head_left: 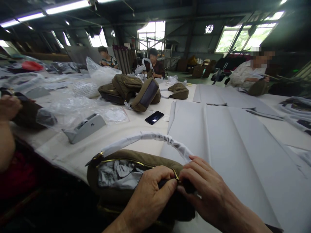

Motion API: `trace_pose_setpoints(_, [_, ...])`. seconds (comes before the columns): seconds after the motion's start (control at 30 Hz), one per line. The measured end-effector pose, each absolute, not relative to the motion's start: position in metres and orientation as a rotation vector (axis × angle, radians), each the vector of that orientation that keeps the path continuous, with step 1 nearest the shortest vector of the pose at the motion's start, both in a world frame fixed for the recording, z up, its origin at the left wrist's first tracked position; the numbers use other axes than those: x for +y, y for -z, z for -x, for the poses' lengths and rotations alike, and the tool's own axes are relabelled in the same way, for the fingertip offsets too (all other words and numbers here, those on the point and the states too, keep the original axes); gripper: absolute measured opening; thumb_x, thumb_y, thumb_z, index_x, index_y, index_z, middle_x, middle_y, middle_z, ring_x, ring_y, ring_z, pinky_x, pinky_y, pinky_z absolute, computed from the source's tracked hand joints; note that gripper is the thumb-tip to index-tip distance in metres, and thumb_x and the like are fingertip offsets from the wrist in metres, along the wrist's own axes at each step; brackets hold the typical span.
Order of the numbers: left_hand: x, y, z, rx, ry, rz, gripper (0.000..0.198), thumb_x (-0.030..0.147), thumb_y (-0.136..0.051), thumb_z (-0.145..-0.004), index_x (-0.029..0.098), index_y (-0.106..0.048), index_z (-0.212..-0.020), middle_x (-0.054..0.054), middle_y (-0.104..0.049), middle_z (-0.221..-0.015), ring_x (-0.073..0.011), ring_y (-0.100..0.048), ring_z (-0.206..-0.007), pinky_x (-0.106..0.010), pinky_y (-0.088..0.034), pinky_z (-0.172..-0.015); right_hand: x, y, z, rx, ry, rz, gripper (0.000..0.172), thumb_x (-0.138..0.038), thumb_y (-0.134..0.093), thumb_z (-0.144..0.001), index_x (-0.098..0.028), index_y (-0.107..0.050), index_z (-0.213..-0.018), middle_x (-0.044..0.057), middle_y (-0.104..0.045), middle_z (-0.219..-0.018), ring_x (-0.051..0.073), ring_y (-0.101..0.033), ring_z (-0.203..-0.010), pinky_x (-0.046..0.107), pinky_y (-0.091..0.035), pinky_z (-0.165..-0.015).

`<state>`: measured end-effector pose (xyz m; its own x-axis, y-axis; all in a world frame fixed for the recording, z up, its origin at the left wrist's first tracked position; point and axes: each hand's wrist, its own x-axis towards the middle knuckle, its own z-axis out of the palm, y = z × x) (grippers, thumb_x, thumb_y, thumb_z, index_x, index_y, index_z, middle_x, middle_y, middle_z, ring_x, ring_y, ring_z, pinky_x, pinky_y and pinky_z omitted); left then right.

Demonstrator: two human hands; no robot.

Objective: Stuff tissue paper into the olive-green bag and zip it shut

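An olive-green handbag (143,154) lies at the table's near edge with its brass-toothed zipper partly open. Crumpled grey paper (119,173) fills the opening. White wrapping covers its arched handle (136,138). My left hand (155,191) is closed, thumb and fingers pinching the bag's edge beside the zipper. At the right end of the zipper my right hand (206,184) curls its fingers round the bag's corner, close to the handle's base. Whether it holds the zipper pull is hidden by the fingers.
Beyond the bag lie a black phone (155,117), a grey tape dispenser (87,127) and several olive bags (128,87). Large white sheets (225,136) cover the right side. Clear plastic wrap (70,110) is heaped left. A co-worker's hand (9,106) reaches in at far left; others sit across.
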<state>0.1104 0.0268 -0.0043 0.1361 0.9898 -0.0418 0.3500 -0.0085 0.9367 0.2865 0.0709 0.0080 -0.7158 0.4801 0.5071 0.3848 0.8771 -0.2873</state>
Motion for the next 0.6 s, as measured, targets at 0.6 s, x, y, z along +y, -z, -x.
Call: trace_pose_setpoints(0.6, [-0.016,0.043,-0.036,1.977,-0.763,-2.238,0.019,0.012,-0.041,-0.089,0.016,-0.056,-0.078,-0.003,-0.056,-0.076,-0.0193,-0.048,-0.076,-0.035,-0.034,-0.07,0.085,0.007,-0.301,-2.548,-0.092,0.672,0.008,-0.016,-0.056,-0.082,-0.019,-0.048,-0.081,0.0,-0.051,-0.072,0.014,-0.049,-0.066,0.028,-0.041,-0.065])
